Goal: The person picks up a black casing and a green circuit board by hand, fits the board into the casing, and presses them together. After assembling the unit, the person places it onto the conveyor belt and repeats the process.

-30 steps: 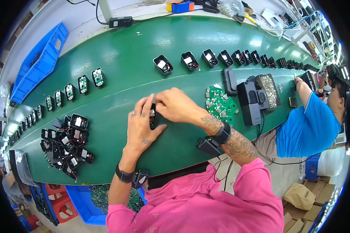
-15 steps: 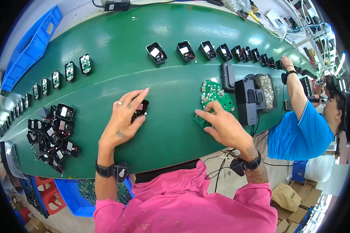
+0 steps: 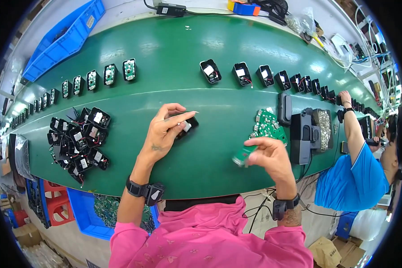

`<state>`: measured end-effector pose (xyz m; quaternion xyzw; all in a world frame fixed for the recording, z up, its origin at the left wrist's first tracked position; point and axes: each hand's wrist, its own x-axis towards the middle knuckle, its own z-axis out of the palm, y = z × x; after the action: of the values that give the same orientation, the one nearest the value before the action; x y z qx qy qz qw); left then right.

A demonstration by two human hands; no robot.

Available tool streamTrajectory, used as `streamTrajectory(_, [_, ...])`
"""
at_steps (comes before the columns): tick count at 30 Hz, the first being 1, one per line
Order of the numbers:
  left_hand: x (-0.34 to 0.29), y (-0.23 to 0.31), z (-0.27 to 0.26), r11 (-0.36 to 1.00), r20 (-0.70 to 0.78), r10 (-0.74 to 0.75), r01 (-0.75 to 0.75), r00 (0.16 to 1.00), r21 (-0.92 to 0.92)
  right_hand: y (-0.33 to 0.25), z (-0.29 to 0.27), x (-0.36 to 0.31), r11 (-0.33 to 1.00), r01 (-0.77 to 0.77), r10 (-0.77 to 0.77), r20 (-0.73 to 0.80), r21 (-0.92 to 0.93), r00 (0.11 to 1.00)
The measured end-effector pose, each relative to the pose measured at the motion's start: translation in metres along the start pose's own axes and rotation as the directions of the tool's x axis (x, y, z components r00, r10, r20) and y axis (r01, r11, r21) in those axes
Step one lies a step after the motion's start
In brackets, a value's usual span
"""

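Observation:
My left hand (image 3: 161, 131) is over a small black plastic housing (image 3: 193, 123) in the middle of the green table. Its thumb and index finger are pressed together in a pinch beside the housing, with a tiny white spot at the tips; what they pinch is too small to tell. A small green circuit board (image 3: 243, 156) is held between thumb and fingers of my right hand (image 3: 270, 156), lifted off the table and slightly blurred. Beyond that hand lies a pile of similar green circuit boards (image 3: 267, 125).
Black housings with white labels (image 3: 78, 140) are heaped at left. Filled housings (image 3: 110, 74) line the far left; open ones (image 3: 241, 73) with red wires run far right. A dark device (image 3: 301, 138) and parts tray (image 3: 322, 129) stand right, near a co-worker in blue (image 3: 355, 174).
My right hand has picked a circuit board from the pile and drawn it nearer. My left fingers have closed into a pinch by the housing. The whole view has shifted.

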<state>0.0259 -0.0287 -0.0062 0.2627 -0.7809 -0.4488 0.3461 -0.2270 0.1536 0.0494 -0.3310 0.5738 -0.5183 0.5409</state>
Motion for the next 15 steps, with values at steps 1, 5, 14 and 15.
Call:
streamTrajectory(1, [-0.001, -0.001, 0.000, 0.998, 0.015, -0.052, 0.052, 0.999, -0.039, 0.002, 0.006, 0.002, 1.000, 0.004, -0.004, 0.005, 0.003, 1.000])
streamTrajectory(5, [0.002, -0.001, -0.002, 0.980, -0.050, -0.033, 0.023, 0.998, -0.197, 0.002, 0.034, 0.017, 0.990, -0.079, 0.073, 0.055, 0.113, 0.996])
streamTrajectory(14, [0.003, 0.010, 0.007, 0.999, -0.048, -0.033, 0.033, 0.998, -0.002, 0.002, 0.087, 0.086, 0.997, -0.017, 0.029, 0.164, -0.075, 0.986])
streamTrajectory(15, [0.003, 0.011, 0.007, 0.999, -0.057, -0.019, 0.021, 0.998, 0.036, 0.005, 0.090, 0.091, 0.997, -0.002, 0.014, 0.152, -0.083, 0.988])
